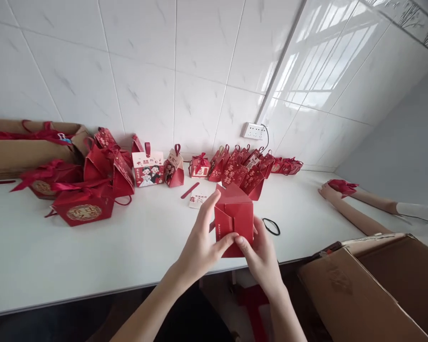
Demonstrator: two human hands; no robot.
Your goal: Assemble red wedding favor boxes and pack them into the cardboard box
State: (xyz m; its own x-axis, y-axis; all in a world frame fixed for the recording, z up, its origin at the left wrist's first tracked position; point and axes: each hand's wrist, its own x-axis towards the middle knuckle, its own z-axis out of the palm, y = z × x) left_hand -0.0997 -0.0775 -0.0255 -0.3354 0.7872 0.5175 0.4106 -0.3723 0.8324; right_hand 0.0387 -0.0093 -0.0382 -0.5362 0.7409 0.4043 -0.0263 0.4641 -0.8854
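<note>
Between my two hands is a red folded gift box [239, 213], held up over the table's front edge with its overlapping flaps facing me. My left hand [209, 232] grips its left side, the thumb pressing on the lower front. On the right side, my right hand [258, 251] wraps the box, and its thumb presses close to the left thumb. Just behind the box lie a printed white card [199, 199] and a red ribbon strip [190, 190]. A black elastic band [271, 227] rests to the right of my right hand.
Several finished red gift boxes [82, 209] with ribbons stand left on the white table [146, 256]; more [231, 173] line the wall. A cardboard box [28, 152] sits far left, another [345, 285] at the right front. A co-worker's hands [330, 192] hold a red item at right.
</note>
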